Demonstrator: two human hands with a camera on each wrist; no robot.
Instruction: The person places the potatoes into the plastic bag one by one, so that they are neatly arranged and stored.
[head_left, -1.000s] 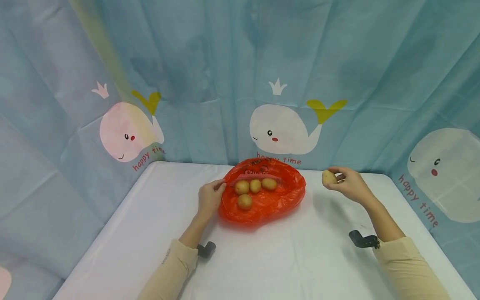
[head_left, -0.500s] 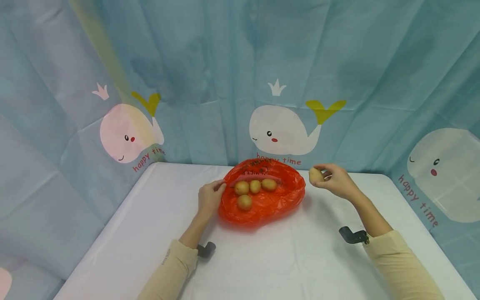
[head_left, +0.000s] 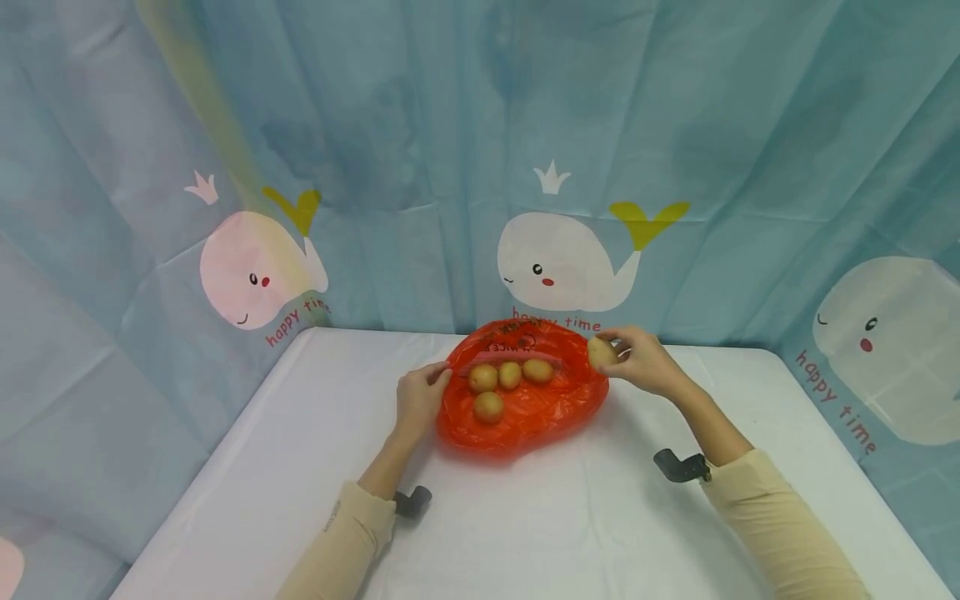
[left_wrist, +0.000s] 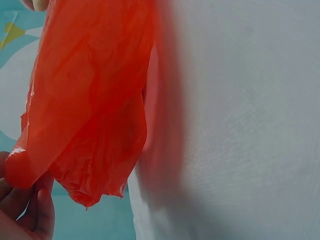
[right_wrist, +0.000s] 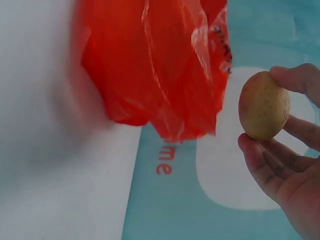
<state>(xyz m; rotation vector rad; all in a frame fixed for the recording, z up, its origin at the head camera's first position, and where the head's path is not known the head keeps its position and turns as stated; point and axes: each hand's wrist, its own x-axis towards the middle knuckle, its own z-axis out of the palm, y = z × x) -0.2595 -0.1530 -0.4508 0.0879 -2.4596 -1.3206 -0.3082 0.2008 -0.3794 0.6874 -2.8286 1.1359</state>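
A red plastic bag lies spread wide at the mouth on the table, with several potatoes inside it. My left hand pinches the bag's left rim; in the left wrist view its fingers grip the thin red plastic. Between thumb and fingertips, my right hand holds one more potato at the bag's right rim. The right wrist view has this potato beside the red plastic, apart from it.
A white-covered table stretches under both arms. Behind it hangs a blue curtain printed with whales. Dark wrist cameras are strapped to both forearms.
My right hand has moved left with its potato, from well off the bag to the bag's right rim. The left hand and the potatoes in the bag stay in place.
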